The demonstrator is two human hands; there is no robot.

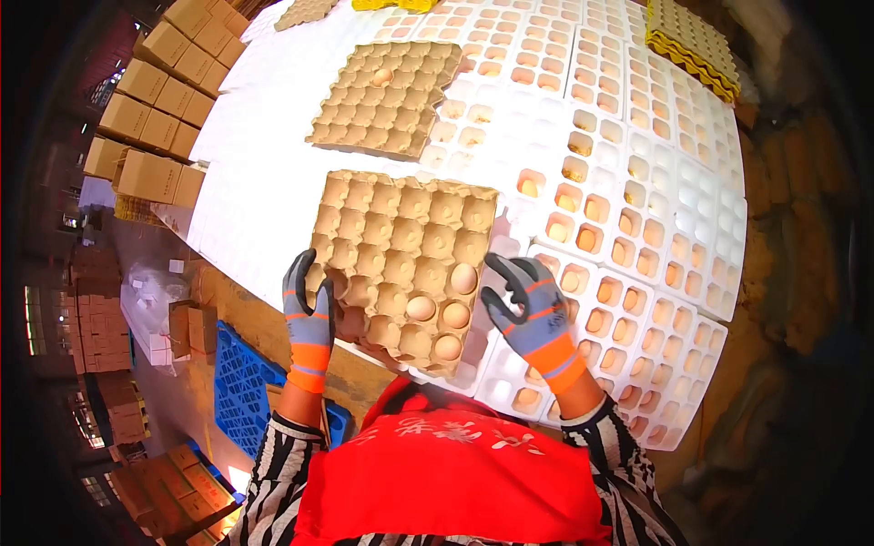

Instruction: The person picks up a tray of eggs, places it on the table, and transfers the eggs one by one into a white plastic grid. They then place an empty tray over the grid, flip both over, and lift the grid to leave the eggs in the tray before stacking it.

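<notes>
A brown pulp egg tray (pixel 369 218) lies in front of me on white foam egg trays, with several eggs, one of them an egg (pixel 421 308), in its near right cups. My left hand (pixel 309 305), in a grey and black glove with an orange cuff, is at the tray's left edge, its thumb and fingers around the rim. My right hand (pixel 530 305), gloved the same way, is beside the tray's right edge. Its thumb and fingers are apart and curved, with nothing between them; contact with the rim is hard to tell.
Another pulp tray (pixel 364 100) with one egg lies beyond. White foam trays (pixel 546 250) with many eggs cover the right side. A stack of trays (pixel 692 45) stands far right. Cardboard boxes (pixel 150 127) are piled left, and a blue pallet (pixel 238 387) lies on the floor.
</notes>
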